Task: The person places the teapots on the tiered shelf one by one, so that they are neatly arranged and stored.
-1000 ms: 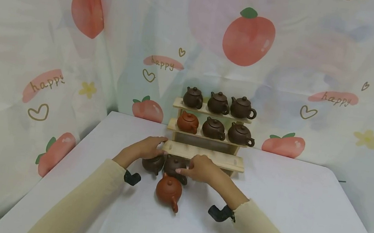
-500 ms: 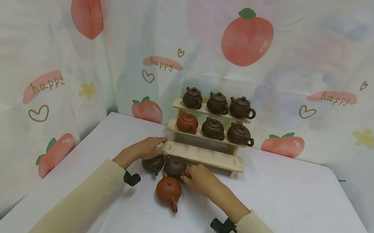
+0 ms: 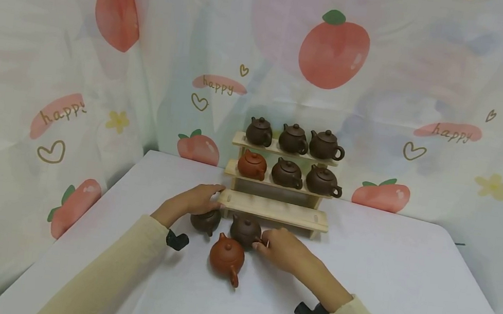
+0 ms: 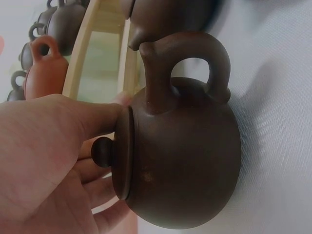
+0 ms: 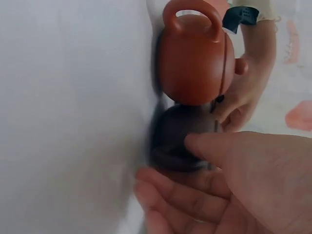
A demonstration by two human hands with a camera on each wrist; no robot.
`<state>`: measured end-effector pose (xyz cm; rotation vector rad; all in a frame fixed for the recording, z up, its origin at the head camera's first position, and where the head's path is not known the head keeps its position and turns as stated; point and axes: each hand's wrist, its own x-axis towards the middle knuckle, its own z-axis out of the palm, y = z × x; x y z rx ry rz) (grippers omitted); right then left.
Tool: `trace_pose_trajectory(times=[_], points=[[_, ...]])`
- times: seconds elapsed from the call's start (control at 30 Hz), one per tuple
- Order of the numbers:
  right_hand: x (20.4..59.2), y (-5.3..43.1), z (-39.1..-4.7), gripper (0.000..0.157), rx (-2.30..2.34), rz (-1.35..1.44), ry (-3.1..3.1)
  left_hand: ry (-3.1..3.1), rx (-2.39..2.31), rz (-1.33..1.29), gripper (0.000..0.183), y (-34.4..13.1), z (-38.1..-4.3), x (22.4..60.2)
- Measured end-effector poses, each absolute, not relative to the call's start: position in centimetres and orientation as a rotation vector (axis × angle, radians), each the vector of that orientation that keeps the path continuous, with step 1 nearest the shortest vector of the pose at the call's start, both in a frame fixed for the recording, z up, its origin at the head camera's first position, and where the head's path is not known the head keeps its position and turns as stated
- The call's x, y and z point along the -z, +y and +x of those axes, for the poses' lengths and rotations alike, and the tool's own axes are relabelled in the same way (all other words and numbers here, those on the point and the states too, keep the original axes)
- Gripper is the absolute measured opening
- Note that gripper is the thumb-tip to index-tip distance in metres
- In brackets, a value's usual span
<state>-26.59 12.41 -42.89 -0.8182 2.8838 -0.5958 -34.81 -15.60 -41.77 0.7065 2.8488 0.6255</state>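
Note:
My right hand pinches the handle side of a dark brown teapot on the white tablecloth, thumb and fingers on either side in the right wrist view. My left hand grips the left end of the lowest board of a wooden display shelf, thumb at the front corner, fingers behind. Another dark brown teapot stands under that hand; in the left wrist view its lid knob lies close to the palm. A reddish-brown teapot stands in front of the two dark ones, handle toward me.
On the shelf's top board stand dark teapots. The middle board bears an orange-brown teapot and dark teapots. A printed curtain hangs behind the table, with another stretch on the left.
My right hand has moved down to the dark teapot's handle and slid the pot a little to the right, away from the left one. My left hand has stayed in place.

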Motion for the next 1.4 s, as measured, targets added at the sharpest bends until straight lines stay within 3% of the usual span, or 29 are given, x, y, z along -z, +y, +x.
trace_pose_trajectory(times=[0.2, 0.67, 1.23, 1.4], points=[[43.8, 11.8, -26.4, 0.034, 0.624, -0.703, 2.893, 2.841, -0.63, 0.694, 0.062, -15.5, -34.9, 41.9], [44.4, 12.7, -25.4, 0.023, 0.593, -0.742, 2.966, 2.84, -0.627, 0.679, 0.062, -15.2, -34.8, 42.0], [44.5, 17.3, -24.2, 0.031, 0.737, -0.905, 2.965, 2.834, -0.624, 0.653, 0.064, -15.4, -34.7, 41.8], [43.4, 19.1, -24.3, 0.024, 0.805, -0.903, 2.958, 2.833, -0.618, 0.642, 0.064, -15.3, -34.6, 41.7]])
